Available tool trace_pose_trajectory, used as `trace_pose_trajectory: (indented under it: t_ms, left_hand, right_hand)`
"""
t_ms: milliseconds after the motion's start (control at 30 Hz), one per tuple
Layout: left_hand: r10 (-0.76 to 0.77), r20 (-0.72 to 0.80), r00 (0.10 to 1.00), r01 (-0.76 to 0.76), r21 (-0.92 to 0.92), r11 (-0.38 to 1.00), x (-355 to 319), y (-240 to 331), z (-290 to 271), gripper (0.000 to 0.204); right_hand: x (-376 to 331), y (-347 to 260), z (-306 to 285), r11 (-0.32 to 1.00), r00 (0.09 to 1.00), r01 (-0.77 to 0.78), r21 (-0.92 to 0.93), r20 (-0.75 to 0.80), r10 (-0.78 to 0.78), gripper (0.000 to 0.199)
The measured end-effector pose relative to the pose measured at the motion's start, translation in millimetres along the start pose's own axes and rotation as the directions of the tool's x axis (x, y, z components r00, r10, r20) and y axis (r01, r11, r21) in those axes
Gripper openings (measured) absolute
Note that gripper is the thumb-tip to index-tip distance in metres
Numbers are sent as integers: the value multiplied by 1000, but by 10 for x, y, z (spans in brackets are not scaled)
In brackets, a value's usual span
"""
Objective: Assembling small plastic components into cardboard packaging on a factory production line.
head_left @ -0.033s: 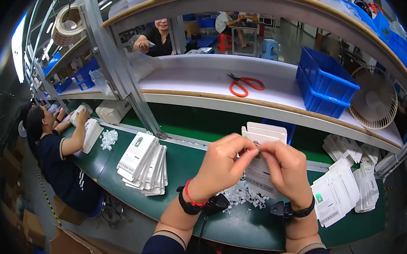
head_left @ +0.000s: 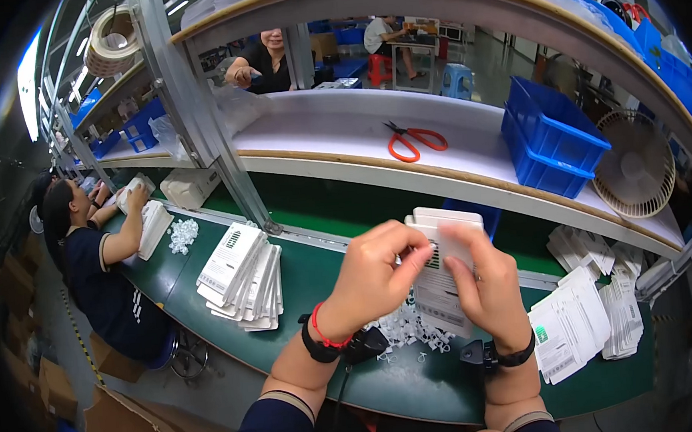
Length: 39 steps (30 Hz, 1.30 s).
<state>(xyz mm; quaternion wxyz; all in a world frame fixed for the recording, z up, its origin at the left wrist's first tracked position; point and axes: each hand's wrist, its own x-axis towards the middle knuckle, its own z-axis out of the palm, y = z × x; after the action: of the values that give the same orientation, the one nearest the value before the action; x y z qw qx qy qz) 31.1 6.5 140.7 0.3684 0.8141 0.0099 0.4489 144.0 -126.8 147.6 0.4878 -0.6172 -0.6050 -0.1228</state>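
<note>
We judge the work to be partway along. Between our hands and the bench's far edge, a group of flat white packages overlaps, green print showing on the front one; whether they lie flat or tilted we cannot tell. Our left hand is at that front package, the grip of thumb and forefinger drawn together in a pinch; whether a small piece is caught in it, or whether it touches the package, we cannot see. Our right hand is beside it with a loose grip, thumb and fingers apart, apparently holding nothing, its fingertips in front of the package and slightly blurred.

Much seems left to use: a heap of loose white plastic pieces lies below the packages, toward the bench's near edge. Toward the bench's left end stands a tall, uneven stack of packages; near its right end lie fanned packages and a narrower stack beside them. Which of these are done and which are waiting, we cannot tell from here.

Farther along the bench, a co-worker handles a package near another pile of pieces, so similar work seems unfinished there too.
</note>
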Motion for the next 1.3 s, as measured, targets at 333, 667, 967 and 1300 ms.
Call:
trace_pose_trajectory:
  t_ms: [333,667,967,1300]
  left_hand:
    - [-205,-48,978,193,-180,964,8,-83,4,6]
    - [-295,-27,955,277,-267,923,4,-141,22,6]
    - [-257,-226,939,179,-315,932,-100,-117,279,5]
    - [12,11,1000,-11,-143,990,-49,85,61,2]
  right_hand:
    - [-52,75,44,962,972,-222,157,113,206,28]
    - [-45,82,121,987,993,-85,137,95,72,52]
    - [-68,-6,95,998,995,-28,58,95,22,58]
    - [-49,54,-114,887,996,-85,454,17,86,16]
